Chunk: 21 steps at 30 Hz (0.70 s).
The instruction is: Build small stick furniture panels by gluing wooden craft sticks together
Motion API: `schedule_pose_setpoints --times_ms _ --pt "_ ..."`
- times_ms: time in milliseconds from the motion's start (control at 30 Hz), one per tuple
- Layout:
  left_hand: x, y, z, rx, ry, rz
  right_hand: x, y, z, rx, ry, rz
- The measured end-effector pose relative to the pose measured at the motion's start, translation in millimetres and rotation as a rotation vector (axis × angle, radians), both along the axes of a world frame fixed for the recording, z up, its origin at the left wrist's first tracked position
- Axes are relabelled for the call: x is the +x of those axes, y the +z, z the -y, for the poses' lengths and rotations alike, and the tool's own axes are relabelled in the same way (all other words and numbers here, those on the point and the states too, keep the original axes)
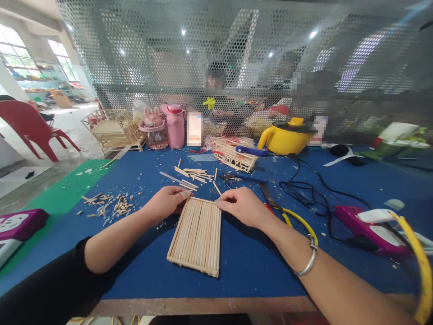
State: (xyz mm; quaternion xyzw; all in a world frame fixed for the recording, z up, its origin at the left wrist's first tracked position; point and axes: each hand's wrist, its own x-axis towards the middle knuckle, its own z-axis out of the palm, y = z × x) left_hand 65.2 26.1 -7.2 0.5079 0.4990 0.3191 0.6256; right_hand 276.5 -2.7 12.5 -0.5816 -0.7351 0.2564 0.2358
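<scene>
Blue tabletop (pixel 250 266) carries my stick panel (pixel 198 234) lying flat; my left hand (pixel 164 203) and right hand (pixel 241 206) pinch its far corners, fingers curled, steadying it.

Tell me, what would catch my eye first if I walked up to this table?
Probably the stick panel lying flat mid-table on the blue table, with the left hand and right hand touching its far corners. Next, the yellow pot at the back right and the pink bottle at the back left stand out.
</scene>
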Motion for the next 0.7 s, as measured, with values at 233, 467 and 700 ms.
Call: schedule_pose_setpoints --times_ms 233,467,700 --pt "-2.3 0.9 -2.1 -0.024 0.001 0.06 -1.6 1.3 1.1 0.031 -0.001 0.02" --pt "-3.6 -3.8 -2.3 0.068 -0.072 -0.009 -4.2 1.3 2.9 0.028 -0.008 0.0" --pt "-4.0 -2.7 -1.1 0.16 -0.12 -0.12 13.1 1.6 -6.6 -0.097 -0.017 -0.121"
